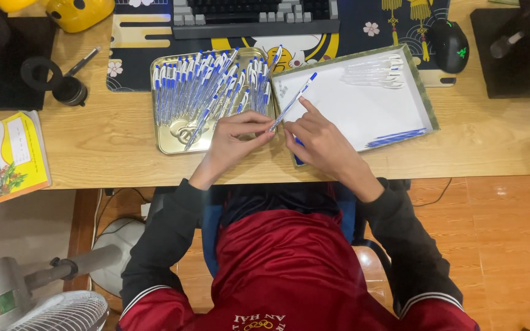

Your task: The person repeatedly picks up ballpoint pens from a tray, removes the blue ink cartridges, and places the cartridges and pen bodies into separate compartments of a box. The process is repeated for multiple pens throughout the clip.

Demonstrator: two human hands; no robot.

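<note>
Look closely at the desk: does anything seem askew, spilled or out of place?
Nothing is spilled or damaged. The pens lie heaped at mixed angles in the metal tray. The white box lid sits tilted beside it, overlapping the desk mat. The left hand and right hand hold one pen.

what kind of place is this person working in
Likely a home computer desk used for small assembly work: a keyboard and mouse at the back, a floor fan beside it, and a metal tray of pens.
</note>
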